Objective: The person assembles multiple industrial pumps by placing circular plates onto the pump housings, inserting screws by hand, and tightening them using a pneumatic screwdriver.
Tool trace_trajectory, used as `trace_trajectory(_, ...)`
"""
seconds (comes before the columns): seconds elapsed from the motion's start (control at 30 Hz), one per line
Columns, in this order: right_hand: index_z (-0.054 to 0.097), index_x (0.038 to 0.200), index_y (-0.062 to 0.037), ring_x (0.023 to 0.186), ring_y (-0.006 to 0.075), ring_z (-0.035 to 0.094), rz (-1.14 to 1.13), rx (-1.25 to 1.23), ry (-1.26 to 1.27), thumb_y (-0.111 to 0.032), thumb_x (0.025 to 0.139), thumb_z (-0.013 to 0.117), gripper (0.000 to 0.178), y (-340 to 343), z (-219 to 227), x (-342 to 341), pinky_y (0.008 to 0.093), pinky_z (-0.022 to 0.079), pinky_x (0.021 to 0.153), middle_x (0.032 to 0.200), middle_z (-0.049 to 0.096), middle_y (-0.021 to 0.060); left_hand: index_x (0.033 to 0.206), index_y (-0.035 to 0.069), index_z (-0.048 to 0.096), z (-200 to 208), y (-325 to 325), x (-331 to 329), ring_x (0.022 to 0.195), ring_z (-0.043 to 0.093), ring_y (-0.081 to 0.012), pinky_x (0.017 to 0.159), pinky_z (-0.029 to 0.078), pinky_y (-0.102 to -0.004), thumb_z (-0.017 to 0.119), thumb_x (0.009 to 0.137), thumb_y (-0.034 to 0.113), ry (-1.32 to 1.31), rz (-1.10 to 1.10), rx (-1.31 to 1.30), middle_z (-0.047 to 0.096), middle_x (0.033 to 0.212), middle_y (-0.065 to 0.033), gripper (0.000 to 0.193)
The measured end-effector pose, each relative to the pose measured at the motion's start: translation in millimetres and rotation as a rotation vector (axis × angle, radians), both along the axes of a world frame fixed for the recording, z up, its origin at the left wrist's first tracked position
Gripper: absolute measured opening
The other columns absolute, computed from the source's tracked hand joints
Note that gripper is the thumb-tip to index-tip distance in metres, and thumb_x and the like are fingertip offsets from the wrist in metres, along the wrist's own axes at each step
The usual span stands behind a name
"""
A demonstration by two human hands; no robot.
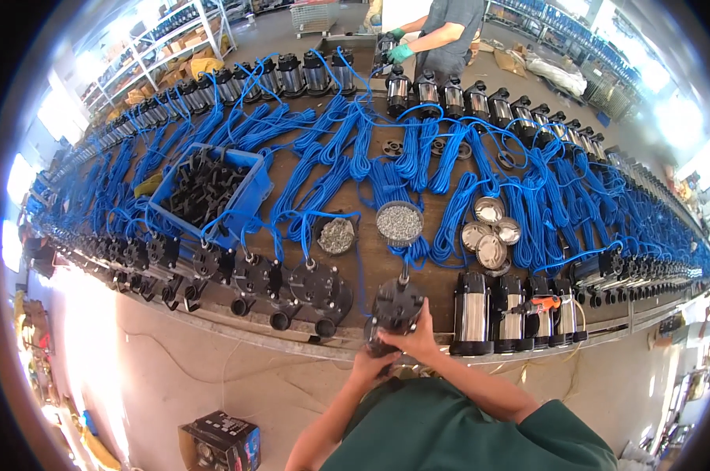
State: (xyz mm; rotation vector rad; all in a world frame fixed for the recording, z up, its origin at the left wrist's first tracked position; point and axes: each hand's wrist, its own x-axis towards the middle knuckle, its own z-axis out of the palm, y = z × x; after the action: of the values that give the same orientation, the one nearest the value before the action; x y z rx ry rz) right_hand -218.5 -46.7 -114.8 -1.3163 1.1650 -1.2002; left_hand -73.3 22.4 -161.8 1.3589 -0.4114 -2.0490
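at 9 o'clock from your hands, a blue crate [249, 196] of black parts sits on the long workbench [370, 263], with a row of black pump ends [253, 276] lying along the near edge. your left hand [368, 363] clenches the lower side of a black pump housing [396, 308] at the bench's near edge, at 6 o'clock in the view. your right hand [417, 339] grasps the same housing from its 5 o'clock side, fingers wrapped on its rim. at 12 o'clock from the housing sit 2 round dishes of small metal fasteners [399, 223], among coils of blue cable [347, 157]. at 3 o'clock stand upright steel-bodied pumps [472, 314], and an orange-handled tool [537, 304] lies across them. far off at 12 o'clock, another person's green-gloved hand [400, 52] touches a pump.
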Motion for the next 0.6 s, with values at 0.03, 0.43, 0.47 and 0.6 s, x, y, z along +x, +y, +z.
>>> trace_trajectory(0.03,0.037,0.123,-0.0005,0.104,0.0188,0.059,0.03,-0.039,-0.044,-0.015,0.058,0.089,0.084,2,-4,3,0.0358,0.048,0.091,0.113,0.059,0.0132,0.099,0.0,0.062,-9,-1,-4,0.065,0.064,-0.0158,0.048,0.051,-0.0317,0.079,0.075,0.008,-0.146,0.041,-0.091,0.067,0.083,-0.0076,0.03)
trace_trajectory(0.43,0.049,0.125,-0.0001,0.116,0.0365,0.051,0.082,-0.032,0.833,-0.033,0.074,0.077,0.066,-5,39,-79,0.043,0.042,0.098,0.122,0.053,0.0188,0.108,-0.009,0.052,-98,-57,-21,0.078,0.063,-0.0194,0.069,0.052,-0.0318,0.087,0.062,0.018,-0.511,0.227,-0.276,0.066,0.095,-0.0141,0.063)
trace_trajectory(0.47,0.051,0.122,-0.0012,0.112,0.0366,0.052,0.076,-0.023,0.908,-0.033,0.074,0.077,0.063,4,45,-102,0.0435,0.042,0.097,0.118,0.056,0.0178,0.11,-0.008,0.05,-109,-55,-19,0.073,0.062,-0.0194,0.064,0.051,-0.0323,0.085,0.065,0.015,-0.52,0.25,-0.346,0.065,0.093,-0.014,0.062)
trace_trajectory(0.6,0.052,0.119,-0.0036,0.105,0.0366,0.053,0.064,0.078,1.067,-0.041,0.076,0.073,0.061,34,38,-170,0.045,0.042,0.091,0.108,0.059,0.0178,0.117,-0.006,0.043,-102,-44,-18,0.081,0.061,-0.0255,0.067,0.051,-0.0386,0.081,0.073,0.015,-0.967,0.24,-0.533,0.059,0.098,-0.0162,0.062)
